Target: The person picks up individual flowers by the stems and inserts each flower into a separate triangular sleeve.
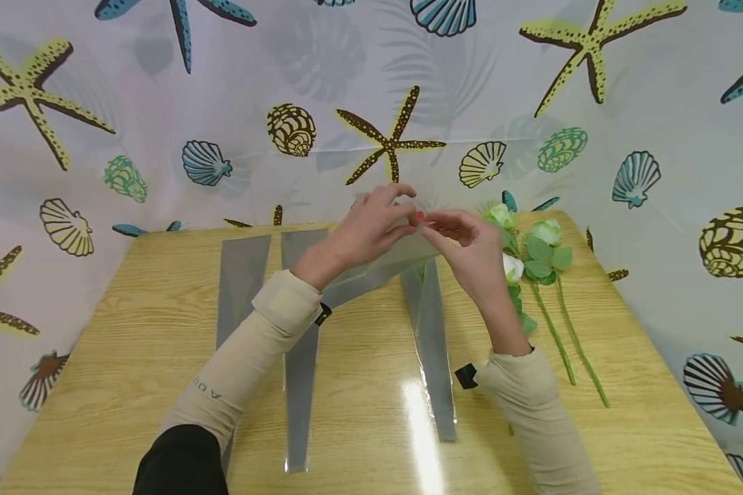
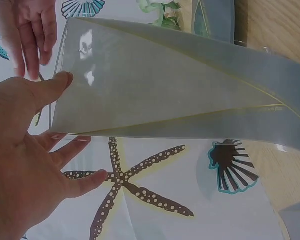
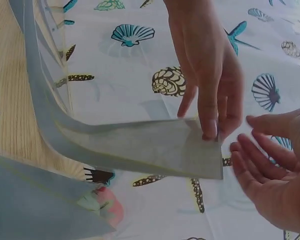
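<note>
My left hand (image 1: 374,227) pinches the wide end of a clear and grey flower sleeve (image 2: 140,85), thumb on one face and fingers behind. Raised off the table, that end shows straight side edges and thin gold lines; the rest of the sleeve bends down towards the table. Just beside its end edge is my right hand (image 3: 280,175), fingers loosely bent, with a small gap to the sleeve in the right wrist view. Another sleeve (image 1: 436,371) lies below the hands, with a red rose (image 3: 110,205) and green leaves at its wide end.
Another grey sleeve (image 1: 241,275) lies on the left of the wooden table (image 1: 142,344). Pale artificial roses (image 1: 545,232) with green stems lie at the right. A cloth (image 1: 223,82) printed with shells and starfish hangs behind the table's far edge.
</note>
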Demonstrator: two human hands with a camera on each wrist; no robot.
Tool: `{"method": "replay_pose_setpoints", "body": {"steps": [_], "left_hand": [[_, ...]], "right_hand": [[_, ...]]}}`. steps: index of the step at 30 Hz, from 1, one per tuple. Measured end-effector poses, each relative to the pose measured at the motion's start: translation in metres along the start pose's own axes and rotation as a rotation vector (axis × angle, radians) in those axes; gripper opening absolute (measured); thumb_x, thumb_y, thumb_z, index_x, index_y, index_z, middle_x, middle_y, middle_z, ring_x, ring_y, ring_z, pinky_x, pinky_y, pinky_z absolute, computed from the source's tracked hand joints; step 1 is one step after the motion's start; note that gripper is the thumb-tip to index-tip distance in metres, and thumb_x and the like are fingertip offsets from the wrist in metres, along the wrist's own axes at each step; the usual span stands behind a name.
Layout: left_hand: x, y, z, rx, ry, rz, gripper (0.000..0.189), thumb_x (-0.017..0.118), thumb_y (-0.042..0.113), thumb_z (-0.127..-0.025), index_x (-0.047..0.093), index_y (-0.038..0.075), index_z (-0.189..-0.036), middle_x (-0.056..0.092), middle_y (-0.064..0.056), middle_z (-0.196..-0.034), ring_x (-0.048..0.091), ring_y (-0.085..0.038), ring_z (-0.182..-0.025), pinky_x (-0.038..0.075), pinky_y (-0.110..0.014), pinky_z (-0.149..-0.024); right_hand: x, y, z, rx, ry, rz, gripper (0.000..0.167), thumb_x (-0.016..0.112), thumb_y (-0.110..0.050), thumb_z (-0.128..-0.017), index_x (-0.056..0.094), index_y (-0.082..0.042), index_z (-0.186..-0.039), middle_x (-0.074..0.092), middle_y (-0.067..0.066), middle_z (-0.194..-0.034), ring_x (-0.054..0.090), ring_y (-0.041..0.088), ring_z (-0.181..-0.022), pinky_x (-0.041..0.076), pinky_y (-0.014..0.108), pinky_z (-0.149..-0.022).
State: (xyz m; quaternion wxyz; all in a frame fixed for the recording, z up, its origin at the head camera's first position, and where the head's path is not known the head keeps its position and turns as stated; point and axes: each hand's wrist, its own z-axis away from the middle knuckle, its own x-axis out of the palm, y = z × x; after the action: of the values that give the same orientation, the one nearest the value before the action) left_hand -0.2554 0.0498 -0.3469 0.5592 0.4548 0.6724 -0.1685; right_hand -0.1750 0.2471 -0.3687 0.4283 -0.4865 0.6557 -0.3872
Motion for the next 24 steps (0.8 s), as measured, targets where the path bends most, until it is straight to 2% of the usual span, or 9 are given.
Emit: {"method": "replay_pose_setpoints", "body": {"steps": [2,4,10,13,15,17,20,22,24], "left_hand": [[0.001,0.000,0.000,0.006,-0.008,-0.002,0.011,0.063,0.025,-0.107,0.073,0.020,-0.110,0.052,-0.009,-0.154,0.051,-0.034,-0.140,0.037,-0.061,-0.114],[0.002,0.001,0.000,0.014,-0.022,0.007,0.010,0.064,0.025,-0.107,0.072,0.020,-0.109,0.052,-0.008,-0.153,0.050,-0.033,-0.140,0.036,-0.060,-0.115],[-0.002,0.005,0.002,0.077,-0.044,0.094,0.006,0.066,0.025,-0.105,0.071,0.021,-0.106,0.055,-0.007,-0.151,0.051,-0.029,-0.141,0.040,-0.056,-0.109],[-0.004,0.008,0.003,0.116,-0.048,0.137,0.006,0.066,0.024,-0.105,0.071,0.020,-0.107,0.056,-0.007,-0.148,0.055,-0.025,-0.137,0.044,-0.049,-0.104],[-0.004,0.009,0.004,0.126,-0.048,0.158,0.013,0.065,0.024,-0.106,0.071,0.018,-0.117,0.055,-0.008,-0.148,0.058,-0.023,-0.132,0.049,-0.044,-0.101],[-0.001,0.009,0.007,0.099,-0.047,0.193,0.027,0.065,0.026,-0.107,0.066,0.015,-0.131,0.052,-0.008,-0.152,0.060,-0.022,-0.128,0.051,-0.040,-0.101],[0.010,0.009,0.016,0.005,-0.026,0.208,0.062,0.069,0.038,-0.104,0.046,0.015,-0.157,0.047,-0.009,-0.159,0.060,-0.023,-0.131,0.052,-0.041,-0.108],[0.021,0.009,0.025,-0.080,-0.023,0.179,0.085,0.072,0.050,-0.098,0.031,0.020,-0.166,0.043,-0.009,-0.163,0.056,-0.026,-0.139,0.049,-0.046,-0.114],[0.035,0.011,0.033,-0.151,-0.031,0.098,0.106,0.076,0.063,-0.090,0.019,0.023,-0.170,0.041,-0.009,-0.166,0.050,-0.029,-0.147,0.046,-0.053,-0.116]], "right_hand": [[0.002,-0.002,0.001,0.047,-0.053,0.042,0.035,0.077,-0.015,-0.098,0.072,-0.003,-0.129,0.073,0.016,-0.127,0.070,0.012,-0.108,0.056,0.022,-0.098],[0.002,-0.002,0.001,0.116,-0.100,0.111,0.037,0.076,-0.017,-0.099,0.070,-0.007,-0.134,0.072,0.014,-0.131,0.070,0.016,-0.114,0.057,0.025,-0.099],[0.001,-0.007,0.001,0.224,-0.227,0.276,0.047,0.074,-0.024,-0.101,0.065,-0.008,-0.144,0.072,0.017,-0.135,0.070,0.033,-0.126,0.058,0.047,-0.103],[0.000,-0.008,0.001,0.256,-0.289,0.310,0.045,0.073,-0.030,-0.101,0.068,-0.007,-0.140,0.075,0.019,-0.130,0.072,0.035,-0.122,0.058,0.044,-0.096],[0.000,-0.006,0.000,0.265,-0.317,0.311,0.040,0.071,-0.030,-0.102,0.072,-0.006,-0.134,0.078,0.019,-0.123,0.074,0.035,-0.115,0.059,0.041,-0.092],[0.000,-0.005,-0.001,0.268,-0.332,0.296,0.036,0.068,-0.030,-0.104,0.074,-0.004,-0.129,0.079,0.021,-0.117,0.077,0.034,-0.106,0.060,0.039,-0.087],[-0.003,-0.002,-0.002,0.290,-0.339,0.232,0.034,0.063,-0.025,-0.107,0.071,0.001,-0.127,0.078,0.024,-0.117,0.080,0.027,-0.093,0.063,0.035,-0.082],[-0.004,-0.002,-0.002,0.322,-0.333,0.146,0.036,0.059,-0.023,-0.109,0.063,0.005,-0.130,0.075,0.027,-0.122,0.081,0.020,-0.087,0.064,0.034,-0.080],[-0.007,-0.002,-0.002,0.350,-0.319,0.065,0.036,0.053,-0.021,-0.112,0.054,0.007,-0.133,0.072,0.031,-0.125,0.081,0.015,-0.083,0.065,0.032,-0.078]]}}
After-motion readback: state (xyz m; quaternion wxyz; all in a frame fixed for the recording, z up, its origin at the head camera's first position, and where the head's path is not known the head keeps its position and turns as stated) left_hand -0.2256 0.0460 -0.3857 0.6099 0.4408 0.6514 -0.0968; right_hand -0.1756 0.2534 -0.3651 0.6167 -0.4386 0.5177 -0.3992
